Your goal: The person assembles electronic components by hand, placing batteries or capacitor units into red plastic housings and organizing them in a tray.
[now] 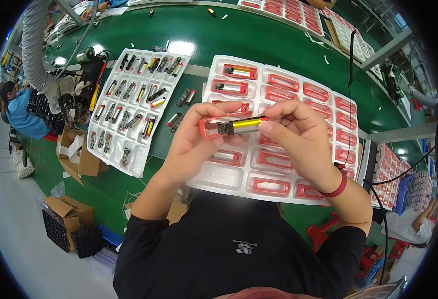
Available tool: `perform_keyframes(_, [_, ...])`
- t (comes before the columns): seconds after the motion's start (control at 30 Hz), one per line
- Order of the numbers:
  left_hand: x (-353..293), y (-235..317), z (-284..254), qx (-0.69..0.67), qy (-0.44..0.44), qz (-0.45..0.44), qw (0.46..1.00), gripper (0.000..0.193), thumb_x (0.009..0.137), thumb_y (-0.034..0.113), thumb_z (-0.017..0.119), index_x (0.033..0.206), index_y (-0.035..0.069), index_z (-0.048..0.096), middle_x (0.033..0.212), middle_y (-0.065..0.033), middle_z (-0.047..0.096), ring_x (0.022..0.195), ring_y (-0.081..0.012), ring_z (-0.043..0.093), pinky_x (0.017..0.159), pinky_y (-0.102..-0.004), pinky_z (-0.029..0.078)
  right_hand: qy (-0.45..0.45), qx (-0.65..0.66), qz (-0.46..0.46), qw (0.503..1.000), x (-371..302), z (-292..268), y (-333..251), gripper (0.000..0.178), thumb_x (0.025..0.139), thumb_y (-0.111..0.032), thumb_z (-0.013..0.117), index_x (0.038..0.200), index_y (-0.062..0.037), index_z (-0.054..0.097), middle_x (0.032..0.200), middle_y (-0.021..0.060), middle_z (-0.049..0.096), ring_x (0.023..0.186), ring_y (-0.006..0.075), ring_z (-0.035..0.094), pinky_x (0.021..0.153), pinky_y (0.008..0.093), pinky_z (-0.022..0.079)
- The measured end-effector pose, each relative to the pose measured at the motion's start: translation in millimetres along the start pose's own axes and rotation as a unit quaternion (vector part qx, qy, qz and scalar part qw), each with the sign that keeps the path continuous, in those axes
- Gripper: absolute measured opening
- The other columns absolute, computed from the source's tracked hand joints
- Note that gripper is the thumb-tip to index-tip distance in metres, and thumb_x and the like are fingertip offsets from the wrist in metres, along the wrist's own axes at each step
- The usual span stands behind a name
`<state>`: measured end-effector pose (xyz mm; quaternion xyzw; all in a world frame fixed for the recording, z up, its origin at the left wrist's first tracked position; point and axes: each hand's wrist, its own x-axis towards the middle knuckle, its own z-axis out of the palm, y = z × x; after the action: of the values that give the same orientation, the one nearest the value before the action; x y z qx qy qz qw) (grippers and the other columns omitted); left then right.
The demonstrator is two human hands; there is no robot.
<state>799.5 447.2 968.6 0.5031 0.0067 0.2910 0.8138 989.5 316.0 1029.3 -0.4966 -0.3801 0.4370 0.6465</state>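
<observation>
Above a white tray (219, 177), my left hand (185, 149) pinches a translucent red plastic shell (209, 130) between thumb and fingers. My right hand (303, 133) grips the right end of a small battery assembly (246, 125), a yellow cell with a black part at its left end. That black end overlaps the shell; I cannot tell how far inside it is. Below my hands, the tray's pockets hold red shells (271, 185). A few shells at its far left, such as this filled shell (239, 72), have battery assemblies in them.
Left of my hands, a second white tray (135, 168) carries many battery assemblies. Several loose batteries (185, 97) lie between the trays on the green bench (258, 37). A flexible duct (33, 45) hangs at left. Cardboard boxes (77, 212) stand below; a person (27, 114) sits far left.
</observation>
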Motion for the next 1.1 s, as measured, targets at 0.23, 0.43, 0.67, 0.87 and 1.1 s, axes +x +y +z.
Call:
perform_keyframes(0.23, [4.9, -3.6, 3.8, -0.031, -0.013, -0.035, 0.999, 0.045, 0.093, -0.014, 0.046, 0.134, 0.005, 0.04, 0.16, -0.0231, 0.033, 0.143, -0.0287, 0.045, 0.118, -0.0473, 0.041, -0.026, 0.016, 0.027, 0.999, 9.1, 3.7, 11.0, 0.019, 0.094, 0.004, 0.07, 0.111, 0.0023, 0.066, 0.106, 0.0074, 0.07, 0.091, 0.0107, 0.067, 0.08, 0.0241, 0.056])
perform_keyframes(0.43, [8.3, -10.8, 12.2, -0.007, 0.036, -0.029, 0.999, 0.033, 0.101, -0.004, 0.049, 0.133, 0.003, 0.043, 0.158, -0.0199, 0.038, 0.139, -0.0257, 0.049, 0.114, -0.0431, 0.046, 0.011, -0.138, -0.056, 0.989, 9.6, 3.7, 27.7, 0.02, 0.092, 0.005, 0.072, 0.111, 0.0027, 0.069, 0.112, 0.0097, 0.07, 0.096, 0.014, 0.068, 0.084, 0.0264, 0.057])
perform_keyframes(0.67, [-26.0, 9.7, -1.8, 0.04, 0.001, 0.016, 0.999, 0.022, 0.107, 0.006, 0.048, 0.129, 0.006, 0.047, 0.145, -0.0123, 0.052, 0.106, -0.011, 0.064, 0.084, -0.0264, 0.055, -0.012, -0.192, -0.132, 0.972, 6.4, 34.0, 38.9, 0.05, 0.093, 0.008, 0.066, 0.14, -0.0006, 0.053, 0.122, 0.0115, 0.065, 0.107, 0.0184, 0.067, 0.088, 0.0281, 0.056])
perform_keyframes(0.87, [-46.4, 41.1, -9.5, 0.44, -0.022, 0.105, 0.892, 0.041, 0.091, -0.007, 0.059, 0.132, 0.001, 0.058, 0.129, -0.0188, 0.065, 0.109, -0.0286, 0.069, 0.091, -0.0363, 0.056, -0.126, -0.497, -0.249, 0.822, -8.7, 39.0, -1.8, 0.041, 0.078, 0.007, 0.073, 0.119, 0.0056, 0.067, 0.107, 0.0195, 0.068, 0.099, 0.0328, 0.069, 0.084, 0.0369, 0.056])
perform_keyframes(1.1, [-68.3, 37.4, -11.3, 0.474, 0.017, 0.178, 0.862, 0.05, 0.077, -0.012, 0.064, 0.126, -0.001, 0.065, 0.119, -0.0178, 0.069, 0.104, -0.0345, 0.069, 0.088, -0.0379, 0.056, -0.138, -0.541, -0.394, 0.73, -15.2, 56.1, 23.1, 0.046, 0.069, 0.01, 0.073, 0.114, 0.0058, 0.066, 0.105, 0.0192, 0.067, 0.09, 0.0355, 0.068, 0.077, 0.0415, 0.057])
